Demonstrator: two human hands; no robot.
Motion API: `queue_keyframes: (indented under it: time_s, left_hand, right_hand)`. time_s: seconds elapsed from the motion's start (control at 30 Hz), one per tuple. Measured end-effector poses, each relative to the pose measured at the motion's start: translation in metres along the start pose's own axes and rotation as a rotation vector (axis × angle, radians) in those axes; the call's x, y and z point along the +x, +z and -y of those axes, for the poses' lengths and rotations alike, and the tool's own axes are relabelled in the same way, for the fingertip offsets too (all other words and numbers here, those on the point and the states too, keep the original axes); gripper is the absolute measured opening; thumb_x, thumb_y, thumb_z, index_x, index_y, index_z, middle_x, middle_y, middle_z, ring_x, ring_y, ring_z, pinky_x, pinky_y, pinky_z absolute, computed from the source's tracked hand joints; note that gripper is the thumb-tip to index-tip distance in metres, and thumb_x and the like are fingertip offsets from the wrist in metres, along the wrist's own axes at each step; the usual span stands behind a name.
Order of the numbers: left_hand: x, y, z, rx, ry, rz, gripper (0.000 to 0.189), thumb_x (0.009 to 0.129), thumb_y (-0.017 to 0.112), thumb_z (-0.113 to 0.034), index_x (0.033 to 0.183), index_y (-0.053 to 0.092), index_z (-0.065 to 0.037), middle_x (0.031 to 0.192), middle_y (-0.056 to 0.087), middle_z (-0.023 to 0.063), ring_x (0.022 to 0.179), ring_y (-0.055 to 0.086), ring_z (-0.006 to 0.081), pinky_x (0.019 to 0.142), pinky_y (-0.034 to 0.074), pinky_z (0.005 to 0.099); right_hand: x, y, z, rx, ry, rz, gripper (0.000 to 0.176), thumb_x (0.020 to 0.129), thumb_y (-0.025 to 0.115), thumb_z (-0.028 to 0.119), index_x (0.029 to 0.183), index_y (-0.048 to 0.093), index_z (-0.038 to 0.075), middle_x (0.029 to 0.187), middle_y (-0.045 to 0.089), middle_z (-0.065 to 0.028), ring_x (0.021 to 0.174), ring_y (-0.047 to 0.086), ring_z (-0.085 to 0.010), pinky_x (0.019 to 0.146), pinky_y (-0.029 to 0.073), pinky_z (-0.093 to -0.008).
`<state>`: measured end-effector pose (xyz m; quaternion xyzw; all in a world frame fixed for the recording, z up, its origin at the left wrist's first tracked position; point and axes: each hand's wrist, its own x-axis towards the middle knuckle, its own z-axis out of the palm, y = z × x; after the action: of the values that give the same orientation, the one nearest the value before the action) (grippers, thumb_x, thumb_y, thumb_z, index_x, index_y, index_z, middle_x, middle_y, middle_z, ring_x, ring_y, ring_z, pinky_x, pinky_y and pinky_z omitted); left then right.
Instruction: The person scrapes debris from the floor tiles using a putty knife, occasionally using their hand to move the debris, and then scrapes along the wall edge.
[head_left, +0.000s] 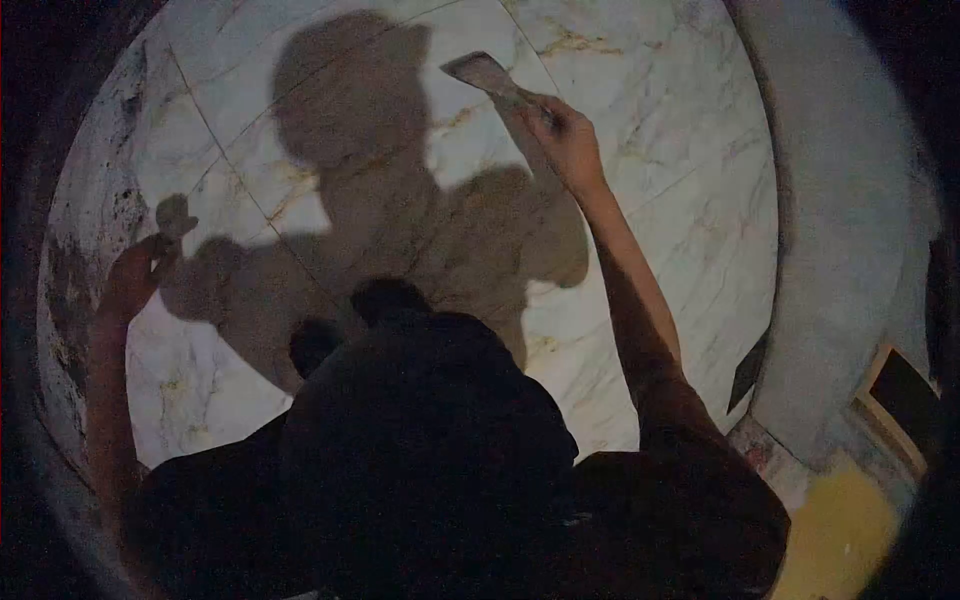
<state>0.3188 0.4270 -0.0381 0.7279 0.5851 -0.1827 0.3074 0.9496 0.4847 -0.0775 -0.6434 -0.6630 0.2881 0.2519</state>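
My right hand (565, 143) is closed around the handle of a putty knife (482, 72). Its wide flat blade points up and left, close over the pale marble-look tiles (660, 250). At the far left, my left hand (138, 272) is held near the rough, dark-stained edge of the tiles. Its fingers are curled toward the thumb in deep shade, and I cannot tell what is between them. A small rounded shadow falls on the tiles just above these fingers.
A large shadow of my head and shoulders (390, 180) covers the middle tiles. Thin joint lines cross the surface. On the right are a grey plain strip (840, 200), a dark panel with a light wooden frame (892, 405) and a yellow patch (840, 535).
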Motion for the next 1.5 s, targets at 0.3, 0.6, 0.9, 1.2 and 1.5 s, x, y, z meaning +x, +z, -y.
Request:
queue_keyframes:
  time_s: [0.3, 0.6, 0.9, 1.2, 1.5]
  left_hand:
    - [-0.024, 0.029, 0.004, -0.077, -0.137, -0.244, 0.042, 0.097, 0.061, -0.033, 0.131, 0.058, -0.009, 0.115, 0.066, 0.0112, 0.1, 0.065, 0.0255, 0.086, 0.052, 0.0398]
    - [-0.003, -0.019, 0.051, -0.118, -0.29, -0.167, 0.047, 0.097, 0.058, -0.044, 0.127, 0.06, -0.007, 0.121, 0.065, 0.0139, 0.106, 0.064, 0.0271, 0.092, 0.05, 0.0401]
    - [-0.002, 0.003, -0.028, -0.193, -0.155, -0.136, 0.032, 0.096, 0.056, -0.029, 0.122, 0.065, -0.011, 0.11, 0.068, 0.0151, 0.103, 0.066, 0.0319, 0.093, 0.05, 0.044]
    - [0.013, 0.001, 0.025, -0.159, -0.253, -0.387, 0.042, 0.098, 0.054, -0.037, 0.13, 0.06, -0.01, 0.116, 0.067, 0.0158, 0.104, 0.066, 0.0289, 0.09, 0.052, 0.0409]
    - [0.033, 0.05, 0.079, 0.248, -0.245, -0.444, 0.049, 0.097, 0.054, -0.046, 0.131, 0.058, -0.01, 0.132, 0.06, 0.0137, 0.116, 0.061, 0.0334, 0.099, 0.048, 0.0453]
  right_hand:
    - [-0.291, -0.04, -0.002, -0.243, 0.242, 0.186, 0.028, 0.095, 0.064, 0.03, 0.116, 0.064, 0.01, 0.099, 0.07, -0.0152, 0.082, 0.07, -0.0345, 0.068, 0.055, -0.0421]
    - [-0.007, 0.07, 0.08, 0.092, -0.061, -0.117, 0.031, 0.097, 0.061, 0.026, 0.11, 0.063, -0.003, 0.08, 0.066, -0.0221, 0.07, 0.067, -0.0304, 0.066, 0.051, -0.0405]
    - [-0.131, 0.072, -0.007, -0.021, 0.274, 0.18, 0.037, 0.099, 0.055, 0.03, 0.123, 0.061, 0.002, 0.117, 0.063, -0.023, 0.11, 0.061, -0.0356, 0.092, 0.049, -0.0401]
    - [-0.054, 0.067, 0.082, -0.173, -0.47, -0.116, 0.031, 0.097, 0.055, 0.031, 0.108, 0.063, 0.003, 0.094, 0.067, -0.0257, 0.089, 0.067, -0.042, 0.074, 0.052, -0.0491]
    - [0.094, 0.146, 0.121, -0.36, -0.108, 0.06, 0.041, 0.099, 0.046, 0.043, 0.116, 0.063, 0.009, 0.088, 0.069, -0.0226, 0.085, 0.067, -0.0451, 0.074, 0.052, -0.0549]
